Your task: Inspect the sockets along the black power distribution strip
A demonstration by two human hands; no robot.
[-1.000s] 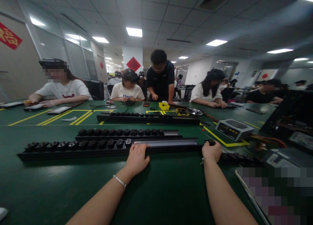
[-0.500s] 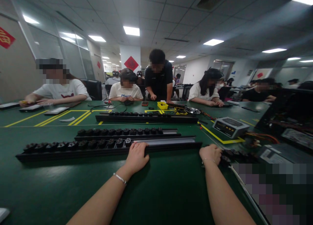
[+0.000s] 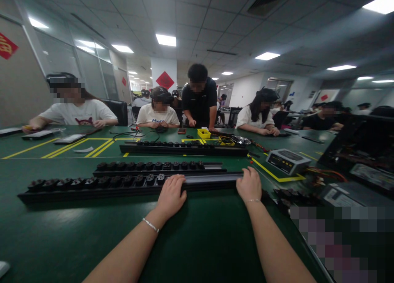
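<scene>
A long black track rail (image 3: 212,181) lies in front of me, with a row of round black socket modules (image 3: 115,181) along its left and middle part. My left hand (image 3: 172,194) is closed over the rail's near edge, right beside the last module in the row. At the rail's right end, my right hand (image 3: 250,185) has its fingers curled over the end. Whatever those fingers hold, if anything, is hidden. Loose black modules (image 3: 286,196) lie on the table to the right of that hand.
Two more black rails with modules, a nearer one (image 3: 209,166) and a farther one (image 3: 184,148), lie beyond. A grey power supply (image 3: 289,162), a yellow box (image 3: 203,133) and an open computer case (image 3: 357,151) share the green table (image 3: 92,238). Several people work opposite.
My right hand has moved left and slightly away from me, from beside the loose modules to the rail's right end. My left hand stays on the rail.
</scene>
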